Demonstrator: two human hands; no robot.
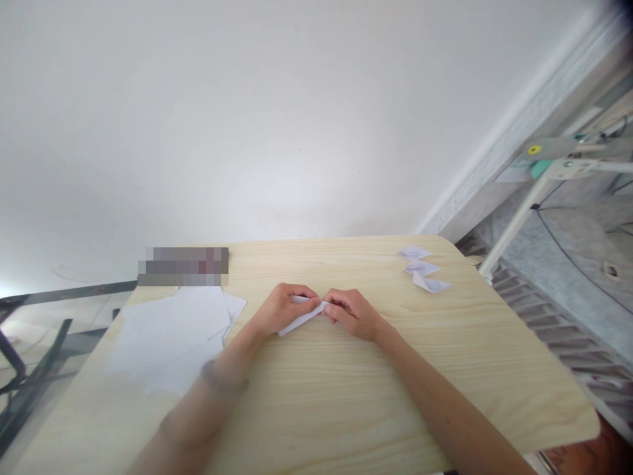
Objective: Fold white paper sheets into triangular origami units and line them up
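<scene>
Head view: gripped a narrow strip of folded white paper point(298, 322) in the left hand point(291, 307), with the thumb pressed along the top. Pinched the strip's right end between thumb and fingers of the right hand point(352, 313), close beside the left fingertips. Held the strip at a slant, near end to the left, over the middle of the wood-grained table point(321, 402). Could not tell any contact between strip and tabletop. Had three small folded paper pieces point(421, 267) set in a row near the far right corner, well apart from both hands. Had loose white sheets point(173, 330) overlapping on the left, partly behind the left forearm, and just beyond, a pixelated dark object point(182, 266). Faced a pale wall point(297, 132) past the table's far edge.
</scene>
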